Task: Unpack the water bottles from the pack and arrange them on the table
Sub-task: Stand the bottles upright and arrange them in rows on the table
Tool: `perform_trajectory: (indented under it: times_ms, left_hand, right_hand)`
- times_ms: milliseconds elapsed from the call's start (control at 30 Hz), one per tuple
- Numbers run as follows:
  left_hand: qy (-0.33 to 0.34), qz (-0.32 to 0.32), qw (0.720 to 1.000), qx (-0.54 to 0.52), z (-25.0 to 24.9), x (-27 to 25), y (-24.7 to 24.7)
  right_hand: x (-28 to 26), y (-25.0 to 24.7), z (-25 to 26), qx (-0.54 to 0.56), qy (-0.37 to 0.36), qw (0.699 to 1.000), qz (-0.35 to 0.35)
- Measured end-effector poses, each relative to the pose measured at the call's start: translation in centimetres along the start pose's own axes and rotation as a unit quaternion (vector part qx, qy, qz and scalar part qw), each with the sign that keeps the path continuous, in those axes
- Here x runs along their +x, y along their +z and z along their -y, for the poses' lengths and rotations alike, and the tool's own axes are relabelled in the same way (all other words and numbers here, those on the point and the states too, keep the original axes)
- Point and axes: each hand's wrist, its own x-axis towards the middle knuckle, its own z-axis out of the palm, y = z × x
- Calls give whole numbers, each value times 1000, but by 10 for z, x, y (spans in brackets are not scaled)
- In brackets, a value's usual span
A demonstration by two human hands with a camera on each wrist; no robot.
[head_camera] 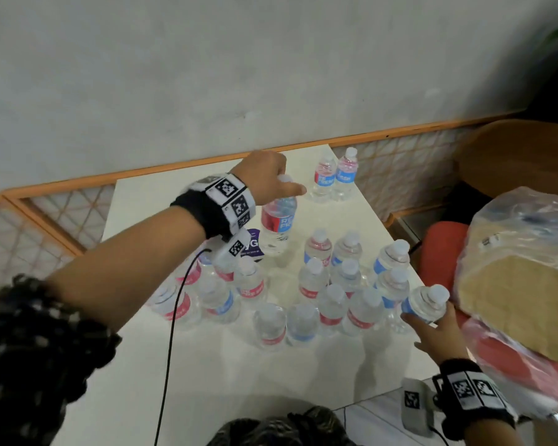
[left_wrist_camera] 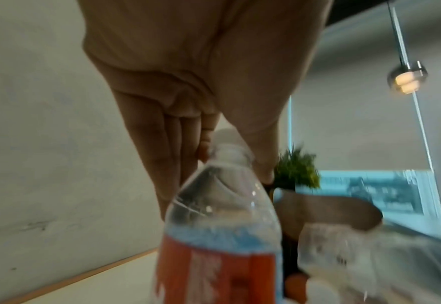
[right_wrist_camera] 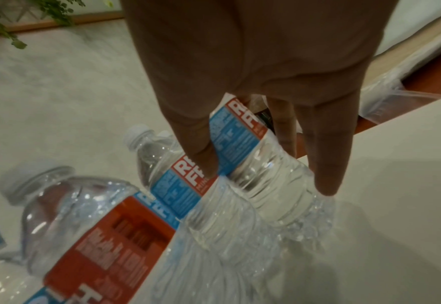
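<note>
Several clear water bottles [head_camera: 332,284] with red and blue labels stand grouped on the white table [head_camera: 239,365]. My left hand [head_camera: 284,181] pinches the white cap of one bottle [head_camera: 277,223] and holds it upright above the table's middle. In the left wrist view my fingers [left_wrist_camera: 203,148] and thumb close on the neck of that bottle [left_wrist_camera: 222,226]. My right hand [head_camera: 429,317] grips another bottle [head_camera: 427,302], tilted, at the table's right edge. In the right wrist view my right hand [right_wrist_camera: 263,170] wraps round its labelled body [right_wrist_camera: 240,144].
Two bottles [head_camera: 335,178] stand apart at the far end by the wall. A purple card [head_camera: 253,243] lies under my left wrist. The torn plastic pack with cardboard [head_camera: 522,284] rests on a red seat [head_camera: 445,252] right of the table. A black cable [head_camera: 174,317] hangs from my left wrist.
</note>
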Motion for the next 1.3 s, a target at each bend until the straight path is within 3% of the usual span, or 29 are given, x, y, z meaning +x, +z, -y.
perform_trajectory:
  times_ms: [67, 167, 400, 533, 667, 800, 933, 1133, 1300]
  left_hand:
    - [5, 70, 991, 115, 10, 9, 6]
    - [10, 118, 971, 209, 24, 17, 21]
    - [32, 184, 950, 249, 62, 22, 60]
    - [44, 239, 924, 294, 85, 26, 89]
    - [49, 205, 936, 281, 90, 10, 85]
    - [70, 169, 950, 254, 59, -4, 68]
    - [189, 111, 971, 97, 0, -31, 73]
    - [285, 202, 933, 81, -65, -71, 108]
    - [329, 250, 889, 197, -65, -91, 119]
  right_hand:
    - [-4, 4, 1, -2, 4, 1000, -5]
    - [-8, 8, 2, 1, 8, 1000, -7]
    - [-20, 11, 9, -5, 8, 1000, -1]
    - [-23, 10, 11, -8, 0, 999, 32]
    - [-25, 13, 11, -25, -10, 998, 64]
    - [-25, 15, 11, -36, -12, 995, 97]
    - [-25, 16, 12, -53, -14, 992, 117]
    - [-28, 16, 17, -52, -20, 990, 133]
    - [-30, 15, 20, -77, -47, 986, 143]
